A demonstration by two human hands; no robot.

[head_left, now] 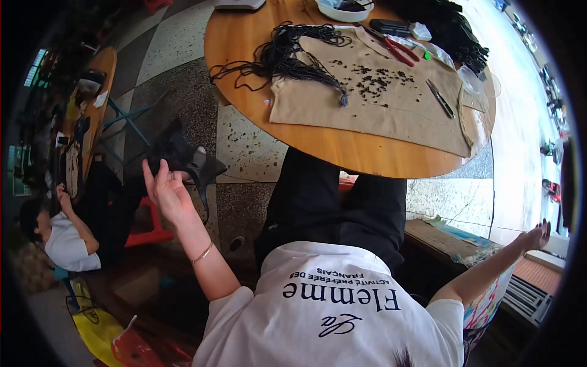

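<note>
Wooden counter (367, 156) at twelve o'clock, I'm seemingly mid-pause, right hand (538, 237) unclosed at three, well apart from left hand (168, 199) at ten by a black item (171, 145), grip untellable, next move needing a sure hold.

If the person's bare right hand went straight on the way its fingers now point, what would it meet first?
Nothing close shows ahead of the right hand; the first thing along that line seems a small red vehicle, apparently far away, though depth is unclear.
</note>
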